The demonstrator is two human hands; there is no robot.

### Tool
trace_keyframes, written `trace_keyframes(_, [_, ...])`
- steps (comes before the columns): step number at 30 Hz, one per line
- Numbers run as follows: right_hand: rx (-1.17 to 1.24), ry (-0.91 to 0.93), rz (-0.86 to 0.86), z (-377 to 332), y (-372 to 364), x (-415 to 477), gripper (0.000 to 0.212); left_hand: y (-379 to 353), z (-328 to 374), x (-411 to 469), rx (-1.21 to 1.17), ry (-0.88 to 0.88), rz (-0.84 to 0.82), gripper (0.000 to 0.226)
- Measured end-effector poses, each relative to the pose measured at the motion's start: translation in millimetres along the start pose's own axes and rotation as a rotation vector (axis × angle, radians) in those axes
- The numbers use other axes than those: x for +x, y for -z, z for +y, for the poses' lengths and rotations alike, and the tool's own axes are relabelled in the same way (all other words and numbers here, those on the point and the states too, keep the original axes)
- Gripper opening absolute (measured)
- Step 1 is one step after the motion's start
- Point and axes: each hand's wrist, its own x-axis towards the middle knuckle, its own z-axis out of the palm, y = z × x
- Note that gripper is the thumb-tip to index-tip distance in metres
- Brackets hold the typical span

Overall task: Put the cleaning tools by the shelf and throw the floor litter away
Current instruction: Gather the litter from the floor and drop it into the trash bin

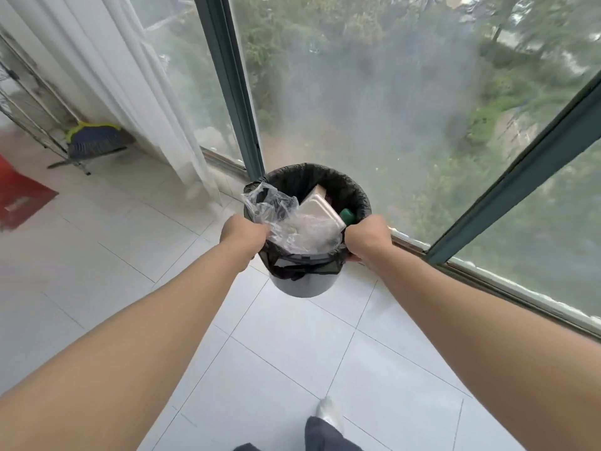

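A grey trash bin point(300, 286) lined with a black bag point(357, 196) stands by the window. Inside lie a crumpled clear plastic bag point(276, 209), a white foam box point(320, 211), a brown piece of card and a green item point(347, 217). My left hand point(242, 234) grips the bin's left rim, at the edge of the clear plastic. My right hand point(367, 237) grips the right rim over the black bag. A blue and yellow broom head point(92, 141) rests on the floor at the far left, at the foot of a metal wire shelf point(29, 102).
Floor-length windows with dark green frames point(232, 89) run behind and to the right of the bin. A white curtain point(123, 86) hangs at the left. A red object point(18, 193) lies on the white tiled floor at the left edge. My foot point(328, 415) shows at the bottom.
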Motion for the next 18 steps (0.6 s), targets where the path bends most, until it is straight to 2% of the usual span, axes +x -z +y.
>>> trace_keyframes(4, [-0.066,-0.084,0.047,6.7,-42.7,65.3,0.05,-26.7,-19.7,80.6,-0.09,0.079,-0.062,0.023])
trace_keyframes(7, [0.01,-0.203,0.031,15.7,-79.1,112.0,0.056,-49.4,-43.9,143.1,-0.128,0.148,-0.125,0.026])
trace_keyframes(12, [0.14,-0.377,0.034,43.2,-134.0,189.2,0.042,-88.4,-80.2,230.8,-0.125,0.187,-0.239,0.024])
trace_keyframes(17, [0.14,-0.365,0.005,79.6,-189.1,258.5,0.04,-122.2,-115.1,316.5,-0.013,0.164,-0.281,0.026])
trace_keyframes(18, [0.15,-0.387,0.047,88.5,-203.9,275.8,0.039,-130.9,-123.7,336.3,0.008,0.168,-0.289,0.026])
